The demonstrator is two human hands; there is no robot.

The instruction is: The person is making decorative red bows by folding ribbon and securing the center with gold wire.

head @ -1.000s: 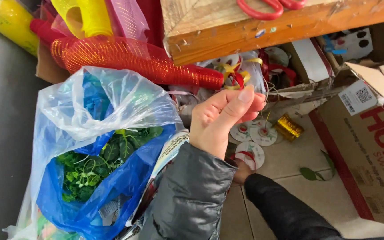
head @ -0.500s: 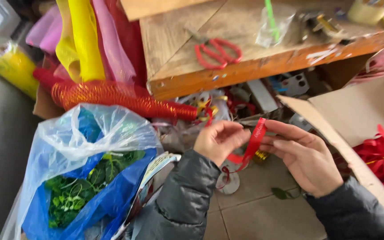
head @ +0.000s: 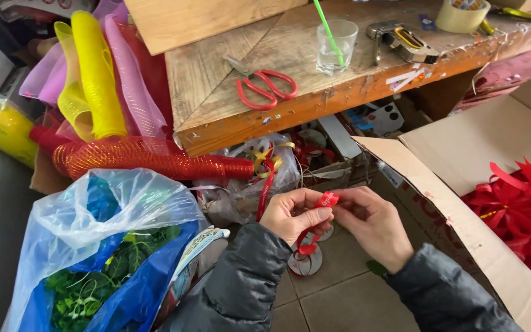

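One wooden table [head: 216,86] spans twelve o'clock; one open box [head: 462,154] at three holds many finished red bows [head: 523,203], too tangled to count. At six, the left hand [head: 293,215] and right hand [head: 373,224] both pinch one red ribbon [head: 326,200], only partly folded, tail dangling. One pair of scissors [head: 265,89] lies unused

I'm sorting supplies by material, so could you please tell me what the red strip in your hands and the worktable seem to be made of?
The narrow red ribbon strip, pinched between left hand and right hand, looks like glossy plastic or satin ribbon: it shines and curls. The rough wooden worktable seems unfinished timber, with visible grain and worn edges.
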